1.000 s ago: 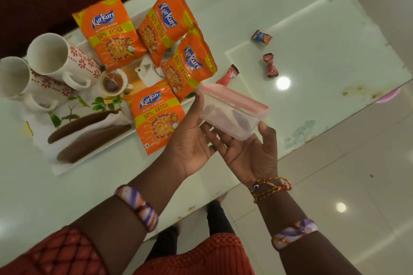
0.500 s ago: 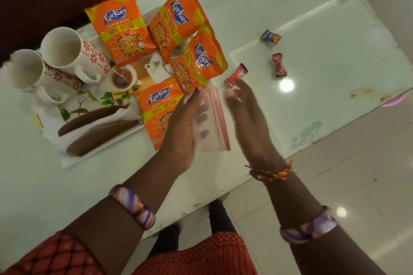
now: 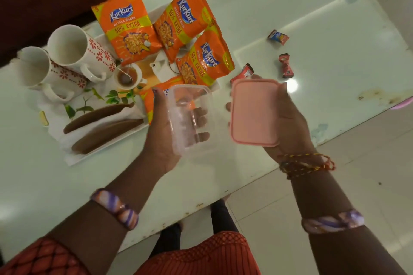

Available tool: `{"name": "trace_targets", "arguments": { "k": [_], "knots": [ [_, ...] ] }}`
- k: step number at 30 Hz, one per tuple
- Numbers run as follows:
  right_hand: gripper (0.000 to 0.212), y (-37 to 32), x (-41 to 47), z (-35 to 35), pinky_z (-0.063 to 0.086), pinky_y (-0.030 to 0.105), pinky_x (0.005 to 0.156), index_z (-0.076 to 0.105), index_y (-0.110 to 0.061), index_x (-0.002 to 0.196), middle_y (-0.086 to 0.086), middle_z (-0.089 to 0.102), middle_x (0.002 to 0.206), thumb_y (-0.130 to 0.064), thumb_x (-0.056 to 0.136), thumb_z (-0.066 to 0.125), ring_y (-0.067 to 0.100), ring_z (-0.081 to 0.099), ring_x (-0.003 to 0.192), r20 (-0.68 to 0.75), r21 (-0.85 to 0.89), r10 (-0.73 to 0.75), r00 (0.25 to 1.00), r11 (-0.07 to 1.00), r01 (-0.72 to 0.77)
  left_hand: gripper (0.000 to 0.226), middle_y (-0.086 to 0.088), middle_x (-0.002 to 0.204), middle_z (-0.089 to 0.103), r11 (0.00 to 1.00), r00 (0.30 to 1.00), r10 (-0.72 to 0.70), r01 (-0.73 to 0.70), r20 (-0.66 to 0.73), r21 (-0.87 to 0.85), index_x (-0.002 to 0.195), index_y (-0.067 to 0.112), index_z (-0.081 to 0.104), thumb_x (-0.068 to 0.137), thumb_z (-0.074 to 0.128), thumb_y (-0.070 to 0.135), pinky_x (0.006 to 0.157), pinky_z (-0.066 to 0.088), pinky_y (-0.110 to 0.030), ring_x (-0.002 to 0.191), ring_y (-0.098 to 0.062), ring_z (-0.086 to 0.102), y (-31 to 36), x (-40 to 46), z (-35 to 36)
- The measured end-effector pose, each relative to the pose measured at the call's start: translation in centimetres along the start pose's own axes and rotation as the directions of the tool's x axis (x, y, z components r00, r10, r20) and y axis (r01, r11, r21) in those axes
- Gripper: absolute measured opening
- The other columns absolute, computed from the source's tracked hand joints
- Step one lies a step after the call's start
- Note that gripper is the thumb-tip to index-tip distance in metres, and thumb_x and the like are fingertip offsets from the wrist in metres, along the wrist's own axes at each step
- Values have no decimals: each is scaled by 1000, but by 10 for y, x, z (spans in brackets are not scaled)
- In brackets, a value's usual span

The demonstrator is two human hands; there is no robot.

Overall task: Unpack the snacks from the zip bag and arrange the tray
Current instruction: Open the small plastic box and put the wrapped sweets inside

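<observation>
The three fully visible orange snack packets (image 3: 128, 29) (image 3: 181, 21) (image 3: 204, 62) read "Kurkure", "Masala Munch" and "50% EXTRA".

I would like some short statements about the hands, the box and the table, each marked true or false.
1. The left hand holds the clear plastic box. True.
2. The pink lid sits on the box. False: the right hand holds it apart.
3. The box holds candies. False: it looks empty.
4. Two white mugs lie on the tray. True.
5. Three wrapped candies lie on the table. True.
</observation>
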State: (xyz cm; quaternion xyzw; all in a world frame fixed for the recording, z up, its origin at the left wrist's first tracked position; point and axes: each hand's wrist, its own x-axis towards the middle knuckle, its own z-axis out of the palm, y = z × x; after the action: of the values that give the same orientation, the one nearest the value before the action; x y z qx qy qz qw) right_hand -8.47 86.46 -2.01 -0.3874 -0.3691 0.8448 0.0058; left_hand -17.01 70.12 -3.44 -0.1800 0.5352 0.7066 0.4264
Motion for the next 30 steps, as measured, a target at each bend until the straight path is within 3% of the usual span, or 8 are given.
{"name": "trace_targets", "arguments": {
  "k": [3,8,12,17,20,25,27,30],
  "knots": [
    [39,8,3,-20,60,42,59,53,-19,117,5,60,119,-45,93,37,22,64,95,-207,38,52,977,998,-45,83,-2,87,73,985,987,-65,88,148,-150,89,20,75,82,10,71,67,58,-38,77,-17,70,11,2,-7],
    [31,24,-2,-15,58,47,70,55,-30,101,6,61,106,-50,91,32,26,64,95,-146,-215,18,989,975,-50,86,-12,135,53,958,951,-166,218,260,-188,125,17,56,79,14,76,77,57,-48,110,-29,59,11,5,-9],
    [52,29,-1,-2,53,55,84,60,-28,93,8,63,96,-72,72,43,34,64,95,-112,-412,12,994,909,-58,83,-3,104,71,957,942,-205,250,267,-149,97,20,73,72,19,78,83,51,-55,95,-25,67,3,4,0],
    [37,21,7,3,45,30,72,54,-24,75,3,56,78,-40,96,30,18,54,73,-67,-616,-24,997,787,-22,83,-2,94,75,958,937,-232,267,260,-107,92,20,75,78,15,75,73,56,-50,85,-23,71,2,2,-1],
    [50,10,17,11,47,34,79,62,-17,90,6,62,87,-48,95,24,22,59,83,2,-769,-18,1000,639,13,74,-3,93,75,972,961,-179,207,212,-115,95,22,72,83,17,70,60,59,-42,82,-22,72,2,3,-1],
    [35,3,64,10,47,41,87,56,-12,118,14,61,118,-30,95,35,31,55,109,154,-951,-464,872,168,258,71,-4,112,68,983,985,-115,131,127,-130,116,23,61,86,15,69,65,57,-39,93,-22,70,1,11,-8],
    [42,4,83,4,42,47,100,43,-15,133,14,42,142,-14,91,40,33,38,130,225,-974,-397,890,-73,214,73,-4,115,66,987,986,-106,120,127,-104,116,23,61,86,15,70,66,57,-39,95,-22,69,0,12,-10],
    [46,12,88,-6,36,48,106,42,-16,134,9,29,152,-7,89,41,30,21,141,261,-952,-228,938,-222,211,71,-4,112,69,988,986,-105,118,129,-98,110,23,65,85,16,69,66,58,-41,99,-24,67,-5,13,-10]
  ]
}}
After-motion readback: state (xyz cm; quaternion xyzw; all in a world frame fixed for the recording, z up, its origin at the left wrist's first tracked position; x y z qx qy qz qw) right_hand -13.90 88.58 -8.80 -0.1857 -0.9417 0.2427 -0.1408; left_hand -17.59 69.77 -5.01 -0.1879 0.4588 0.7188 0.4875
